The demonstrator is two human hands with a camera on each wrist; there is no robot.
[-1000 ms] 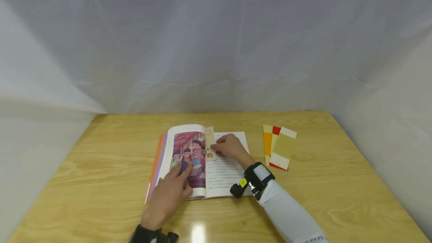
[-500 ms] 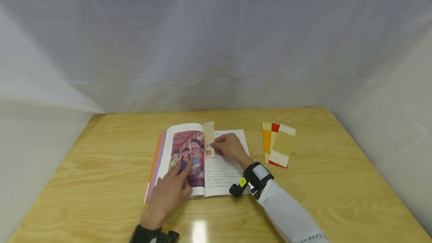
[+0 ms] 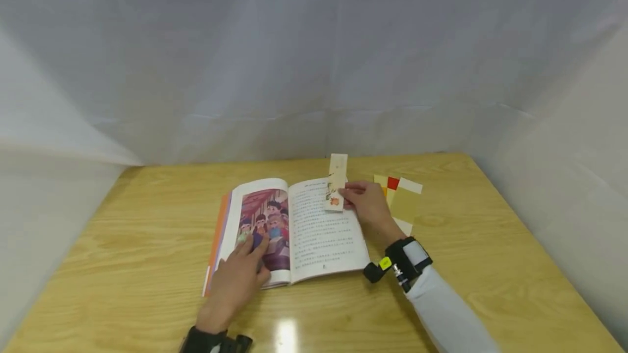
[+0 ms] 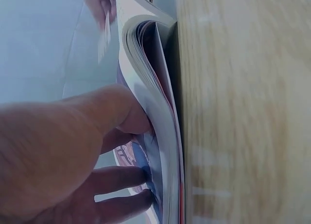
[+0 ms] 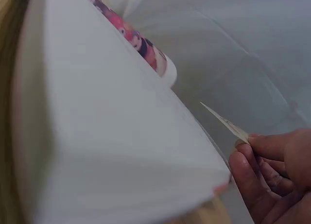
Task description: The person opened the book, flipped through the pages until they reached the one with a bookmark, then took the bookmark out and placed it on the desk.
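Observation:
An open book [image 3: 314, 233] lies on the wooden table [image 3: 147, 200], with a colourful picture page [image 3: 262, 222] on the left and a text page on the right. My left hand [image 3: 235, 282] rests on the picture page with its fingers straight, pressing it flat; the left wrist view shows the fingers [image 4: 116, 180] against the page stack [image 4: 155, 112]. My right hand [image 3: 368, 206] pinches a pale bookmark [image 3: 336, 189] and holds it upright above the book's far right corner. In the right wrist view the bookmark [image 5: 223, 122] appears edge-on at the fingertips [image 5: 248, 161].
Several colour cards [image 3: 404, 200], yellow, red and tan, lie on the table right of the book, partly behind my right hand. White sheeting [image 3: 314, 59] closes off the back and sides. Bare tabletop stretches to the left and in front.
My right hand lifted the bookmark off the book's centre fold and moved it right and away, toward the far right corner. The left hand stayed on the picture page.

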